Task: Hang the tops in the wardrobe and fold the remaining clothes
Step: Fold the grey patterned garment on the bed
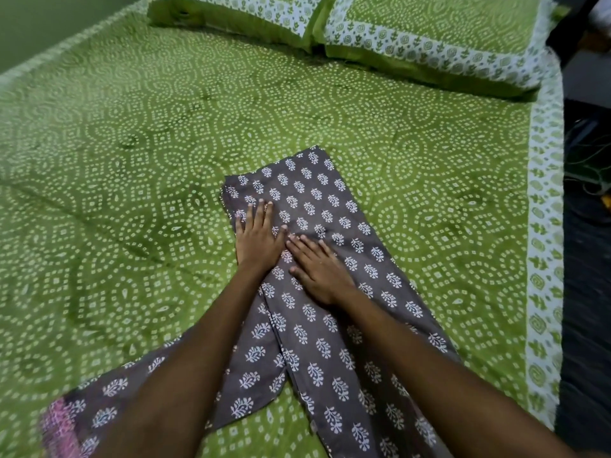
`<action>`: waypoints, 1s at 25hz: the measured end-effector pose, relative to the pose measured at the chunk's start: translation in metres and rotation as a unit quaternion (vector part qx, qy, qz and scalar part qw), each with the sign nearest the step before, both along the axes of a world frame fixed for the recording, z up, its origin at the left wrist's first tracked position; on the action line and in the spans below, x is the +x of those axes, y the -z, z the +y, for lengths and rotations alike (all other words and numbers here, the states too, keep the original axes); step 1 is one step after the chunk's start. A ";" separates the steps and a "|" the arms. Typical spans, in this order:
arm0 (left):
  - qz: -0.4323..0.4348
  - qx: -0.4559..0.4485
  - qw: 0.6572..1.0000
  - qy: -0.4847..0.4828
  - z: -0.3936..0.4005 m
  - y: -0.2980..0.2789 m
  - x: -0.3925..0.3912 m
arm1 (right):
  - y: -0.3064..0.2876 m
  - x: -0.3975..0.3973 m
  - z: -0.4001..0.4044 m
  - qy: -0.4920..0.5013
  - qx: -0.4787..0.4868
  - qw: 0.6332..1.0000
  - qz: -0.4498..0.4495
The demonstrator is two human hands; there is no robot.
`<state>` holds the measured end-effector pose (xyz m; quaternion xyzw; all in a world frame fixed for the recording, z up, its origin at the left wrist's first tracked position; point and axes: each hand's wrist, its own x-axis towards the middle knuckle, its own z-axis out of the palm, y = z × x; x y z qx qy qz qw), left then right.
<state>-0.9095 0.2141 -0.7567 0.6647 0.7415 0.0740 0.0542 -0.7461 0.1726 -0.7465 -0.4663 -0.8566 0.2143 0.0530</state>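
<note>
A green cotton bedspread (pixel 132 160) printed with rings of white dots is covering the whole bed, and its surface is showing shallow creases on the left side. Lying on it, from the centre down to the lower edge of the view, is a grey-brown cotton garment (pixel 330 200) printed with small white leaf sprigs; one part is splaying out to the lower left, where a pink trim is showing at its end, and another is running down to the lower right, the two overlapping in the middle.

The left hand (pixel 259 233) is lying flat near the garment's upper left edge, palm down, fingers straight and close together, pointing away from the person. It is pressing on the cloth and pinching nothing. Just beside it, with fingertips almost touching the left thumb, the right hand (pixel 319 267) is also resting flat on the garment, fingers straight and slightly spread, angled toward the upper left. The garment is lying under both palms, extending beyond them above and below.

At the top right, two green pillows (pixel 429 31) with white block-printed borders are sitting side by side at the head of the bed, well apart from the hands.
</note>
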 end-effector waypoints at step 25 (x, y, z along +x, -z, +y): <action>-0.001 -0.146 0.989 0.005 0.016 -0.030 -0.021 | 0.006 0.065 -0.060 0.211 0.001 0.976 -0.061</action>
